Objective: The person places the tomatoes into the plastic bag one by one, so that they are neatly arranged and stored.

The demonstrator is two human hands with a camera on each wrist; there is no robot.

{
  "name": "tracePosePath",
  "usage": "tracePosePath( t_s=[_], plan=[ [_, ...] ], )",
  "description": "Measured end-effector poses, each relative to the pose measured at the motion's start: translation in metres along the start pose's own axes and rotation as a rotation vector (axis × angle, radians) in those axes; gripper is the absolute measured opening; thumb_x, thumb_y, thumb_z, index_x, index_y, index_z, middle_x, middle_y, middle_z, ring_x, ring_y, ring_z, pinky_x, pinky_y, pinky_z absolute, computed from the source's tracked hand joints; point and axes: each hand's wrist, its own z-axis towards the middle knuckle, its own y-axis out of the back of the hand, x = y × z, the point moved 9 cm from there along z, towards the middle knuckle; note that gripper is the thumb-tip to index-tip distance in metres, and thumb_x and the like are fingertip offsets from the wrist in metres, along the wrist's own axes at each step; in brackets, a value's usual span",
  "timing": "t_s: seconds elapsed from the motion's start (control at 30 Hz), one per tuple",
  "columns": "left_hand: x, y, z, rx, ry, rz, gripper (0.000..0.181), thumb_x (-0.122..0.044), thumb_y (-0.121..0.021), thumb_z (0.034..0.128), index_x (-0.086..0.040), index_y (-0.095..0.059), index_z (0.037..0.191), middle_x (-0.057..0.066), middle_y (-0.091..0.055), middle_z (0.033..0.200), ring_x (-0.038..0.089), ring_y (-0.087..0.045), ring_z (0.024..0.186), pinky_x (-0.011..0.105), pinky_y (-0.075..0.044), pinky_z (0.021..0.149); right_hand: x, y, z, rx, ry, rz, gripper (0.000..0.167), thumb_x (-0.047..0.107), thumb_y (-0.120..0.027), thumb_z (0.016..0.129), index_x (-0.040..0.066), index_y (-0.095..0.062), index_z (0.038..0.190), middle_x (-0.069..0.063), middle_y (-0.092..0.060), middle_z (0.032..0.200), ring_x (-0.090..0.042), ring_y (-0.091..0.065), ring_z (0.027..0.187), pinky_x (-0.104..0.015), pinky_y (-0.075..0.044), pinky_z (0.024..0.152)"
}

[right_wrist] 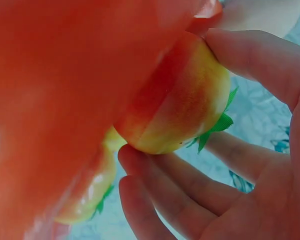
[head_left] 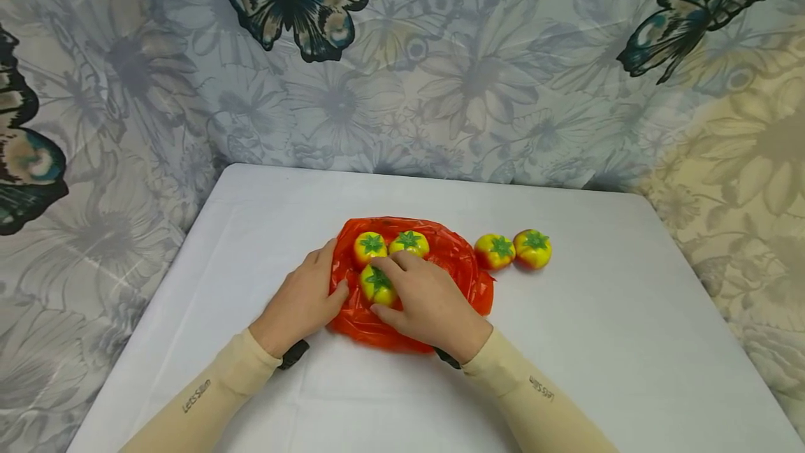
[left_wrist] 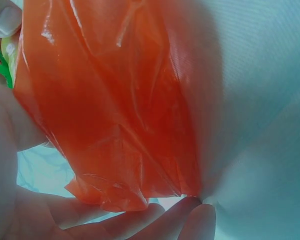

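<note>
A red plastic bag (head_left: 459,275) lies spread on the table with yellow-red tomatoes in it, their tops green and star-shaped. My right hand (head_left: 434,299) holds the front tomato (head_left: 376,288) over the bag. In the right wrist view, thumb and fingers go round that tomato (right_wrist: 190,100). At the bag's left edge is my left hand (head_left: 302,299), its fingers fairly straight against the outside of the plastic and its thumb over the rim. The left wrist view shows the bag's side (left_wrist: 110,100) close up. Two more tomatoes, one left (head_left: 369,249) and one right (head_left: 409,242), sit behind the held one.
Right of the bag, two tomatoes, a nearer one (head_left: 494,252) and a farther one (head_left: 532,249), stand side by side on the white-covered table (head_left: 604,341). Behind the table hangs a patterned cloth (head_left: 478,89) with butterflies and flowers.
</note>
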Motion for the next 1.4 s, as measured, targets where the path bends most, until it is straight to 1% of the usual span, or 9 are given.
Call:
tracePosePath(
  t_s=[0.13, 0.37, 0.77, 1.03, 1.27, 1.4],
  plan=[
    [-0.001, -0.001, 0.001, 0.003, 0.003, -0.006, 0.079, -0.025, -0.065, 0.1037, 0.004, -0.029, 0.167, 0.029, -0.054, 0.156, 0.045, -0.067, 0.131, 0.059, -0.059, 0.107, 0.002, -0.004, -0.001, 0.003, -0.005, 0.011, 0.067, 0.043, -0.083, 0.094, 0.021, -0.059, 0.152, -0.005, -0.068, 0.133, -0.022, -0.072, 0.109, -0.046, -0.065, 0.095],
    [-0.004, -0.001, 0.000, -0.003, -0.005, -0.005, 0.078, -0.024, -0.066, 0.1028, 0.005, -0.030, 0.166, 0.030, -0.055, 0.154, 0.045, -0.067, 0.130, 0.058, -0.059, 0.106, 0.002, -0.008, -0.001, 0.002, -0.003, 0.022, 0.067, 0.042, -0.083, 0.093, 0.020, -0.060, 0.152, -0.004, -0.067, 0.129, -0.018, -0.071, 0.105, -0.042, -0.065, 0.094],
    [-0.004, 0.000, 0.000, -0.017, -0.011, -0.004, 0.078, -0.024, -0.067, 0.1025, 0.005, -0.031, 0.166, 0.030, -0.057, 0.152, 0.045, -0.068, 0.128, 0.058, -0.060, 0.105, 0.004, -0.016, 0.002, 0.031, 0.007, 0.045, 0.066, 0.040, -0.084, 0.094, 0.017, -0.060, 0.151, -0.003, -0.066, 0.128, -0.015, -0.068, 0.108, -0.037, -0.065, 0.095],
    [-0.004, 0.000, 0.000, -0.015, -0.015, 0.004, 0.078, -0.024, -0.066, 0.1027, 0.005, -0.031, 0.166, 0.031, -0.057, 0.152, 0.045, -0.069, 0.126, 0.058, -0.061, 0.104, 0.004, -0.020, 0.004, 0.044, 0.008, 0.063, 0.063, 0.037, -0.083, 0.094, 0.016, -0.060, 0.150, -0.004, -0.066, 0.128, -0.015, -0.067, 0.109, -0.035, -0.064, 0.097],
    [-0.003, 0.001, 0.000, -0.019, -0.013, 0.009, 0.077, -0.023, -0.066, 0.1025, 0.005, -0.031, 0.166, 0.031, -0.057, 0.151, 0.046, -0.070, 0.125, 0.058, -0.061, 0.103, 0.004, -0.025, 0.004, 0.063, -0.002, 0.077, 0.063, 0.036, -0.084, 0.094, 0.017, -0.060, 0.150, -0.004, -0.066, 0.130, -0.015, -0.066, 0.113, -0.036, -0.064, 0.099],
    [-0.002, 0.000, -0.001, -0.017, -0.005, 0.010, 0.078, -0.023, -0.066, 0.1027, 0.005, -0.031, 0.166, 0.031, -0.057, 0.152, 0.045, -0.070, 0.126, 0.058, -0.061, 0.104, 0.005, -0.027, 0.005, 0.077, -0.003, 0.075, 0.064, 0.037, -0.084, 0.095, 0.017, -0.059, 0.150, -0.005, -0.066, 0.130, -0.016, -0.066, 0.112, -0.036, -0.064, 0.099]
  ],
)
